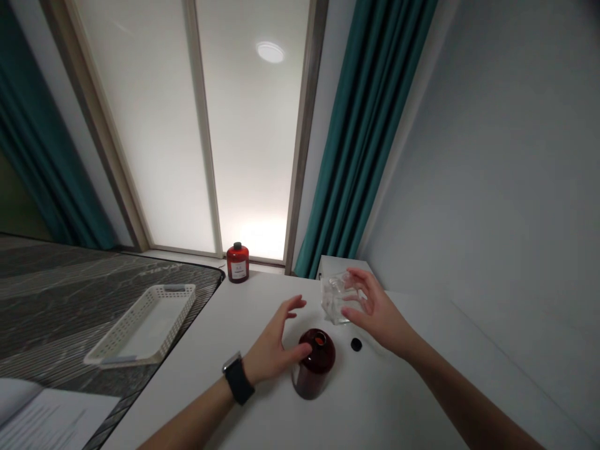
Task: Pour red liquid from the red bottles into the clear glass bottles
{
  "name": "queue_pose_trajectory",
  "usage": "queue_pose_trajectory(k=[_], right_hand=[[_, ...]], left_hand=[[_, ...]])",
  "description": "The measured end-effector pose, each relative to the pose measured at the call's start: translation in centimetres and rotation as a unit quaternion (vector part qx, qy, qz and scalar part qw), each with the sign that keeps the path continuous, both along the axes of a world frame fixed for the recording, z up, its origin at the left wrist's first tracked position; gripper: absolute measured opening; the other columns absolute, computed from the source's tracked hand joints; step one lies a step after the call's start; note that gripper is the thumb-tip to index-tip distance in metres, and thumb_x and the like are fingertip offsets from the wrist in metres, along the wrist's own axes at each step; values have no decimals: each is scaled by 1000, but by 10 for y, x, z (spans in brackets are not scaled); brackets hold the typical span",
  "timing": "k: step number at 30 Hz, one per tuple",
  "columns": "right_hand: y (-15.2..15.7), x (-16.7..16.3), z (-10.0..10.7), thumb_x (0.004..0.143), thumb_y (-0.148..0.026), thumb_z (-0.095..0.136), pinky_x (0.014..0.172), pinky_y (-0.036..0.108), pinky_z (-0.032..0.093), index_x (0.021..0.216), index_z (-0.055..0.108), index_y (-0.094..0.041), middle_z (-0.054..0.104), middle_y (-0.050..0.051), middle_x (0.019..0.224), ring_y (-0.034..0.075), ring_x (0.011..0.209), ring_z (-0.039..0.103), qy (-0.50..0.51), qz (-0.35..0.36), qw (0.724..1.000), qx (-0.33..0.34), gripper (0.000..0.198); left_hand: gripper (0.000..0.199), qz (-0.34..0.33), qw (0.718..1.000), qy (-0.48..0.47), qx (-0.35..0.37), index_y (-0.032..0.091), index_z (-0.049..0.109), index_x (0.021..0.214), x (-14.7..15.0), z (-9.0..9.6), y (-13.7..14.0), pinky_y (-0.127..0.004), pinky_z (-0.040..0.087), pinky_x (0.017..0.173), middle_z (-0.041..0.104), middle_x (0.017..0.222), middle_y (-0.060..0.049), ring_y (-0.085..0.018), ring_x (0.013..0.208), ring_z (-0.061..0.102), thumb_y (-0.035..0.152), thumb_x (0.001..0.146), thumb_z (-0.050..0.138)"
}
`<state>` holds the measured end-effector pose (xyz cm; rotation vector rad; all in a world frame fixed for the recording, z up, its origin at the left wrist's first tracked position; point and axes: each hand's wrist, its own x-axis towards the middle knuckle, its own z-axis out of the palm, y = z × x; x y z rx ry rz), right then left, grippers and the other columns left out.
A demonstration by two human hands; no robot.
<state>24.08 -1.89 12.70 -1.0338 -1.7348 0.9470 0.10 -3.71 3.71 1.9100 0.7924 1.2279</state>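
A dark red bottle (315, 369) stands uncapped on the white table, its mouth showing from above. My left hand (279, 350) is beside it with fingers spread apart; the thumb overlaps the bottle's shoulder, and whether it touches I cannot tell. My right hand (375, 309) has its thumb and fingers around a clear glass (335, 299), just beyond the bottle and to its right. Whether the glass rests on the table is hard to make out. Between the bottle and my right forearm lies a small black cap (356, 344).
Another red bottle (238, 265) with a black cap and white label stands at the table's far left corner. On the dark surface to the left are a white perforated basket (162, 359) and an open book (56, 415). A white box (342, 265) sits behind the glass.
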Motion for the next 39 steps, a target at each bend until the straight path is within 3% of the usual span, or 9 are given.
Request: queue_pose_trajectory(k=[5,11,16,19,22,25,27,31,39], right_hand=[[0,-29,7,70,-33,80,102,50,46,123,42,-30,56,9,127,28,120,58,84,69,993,-54,65],[-4,-41,-6,74,-46,79,112,51,36,134,39,-32,50,10,140,29,131,49,110,99,989,1,73],[-22,-23,-62,74,-62,74,115,57,27,153,10,-33,28,14,157,35,144,32,47,70,996,39,106],[-34,-20,-107,63,-47,86,113,60,30,155,5,-31,31,17,156,38,140,38,21,56,998,-8,123],[-39,-26,-133,62,-23,83,114,58,31,152,20,-30,47,14,147,35,135,47,30,36,997,-64,110],[-38,-33,-136,60,-15,79,116,57,27,141,44,-26,55,12,142,35,135,47,23,20,998,-63,88],[-36,-34,-132,61,-17,79,116,58,27,136,50,-24,55,13,142,36,135,46,23,13,998,-49,82],[-35,-31,-127,64,-22,79,116,58,27,138,48,-23,53,15,144,35,137,45,24,1,999,-27,80],[-37,-21,-120,70,-26,72,116,52,32,144,42,-23,49,12,147,33,139,42,-2,-26,1000,-5,79]], left_hand=[[91,1,999,10,46,22,26,150,2,44,14,-55,35,112,37,151,-17,-37,136,40,48,79,77],[71,26,997,-41,57,22,34,144,-3,46,16,-52,37,113,46,143,-15,-34,133,45,40,86,72],[69,46,997,-43,37,25,32,144,-29,46,14,-52,38,113,43,147,-13,-33,134,46,40,89,69],[70,70,997,10,43,26,32,145,-45,51,12,-53,40,112,43,147,-13,-33,132,48,40,88,70],[70,87,991,84,65,28,32,147,-58,56,11,-54,43,110,43,147,-13,-33,131,48,38,89,69],[73,70,979,164,100,32,28,151,-67,58,10,-54,43,110,43,148,-11,-31,131,48,37,90,69],[75,37,968,219,118,34,26,152,-71,60,10,-54,42,110,43,148,-11,-31,132,47,37,90,68],[77,-4,951,282,125,35,22,154,-73,66,11,-52,42,111,42,149,-11,-30,134,45,38,92,66],[77,-4,937,323,132,30,23,154,-62,83,15,-54,40,111,43,147,-12,-32,133,45,39,91,66]])
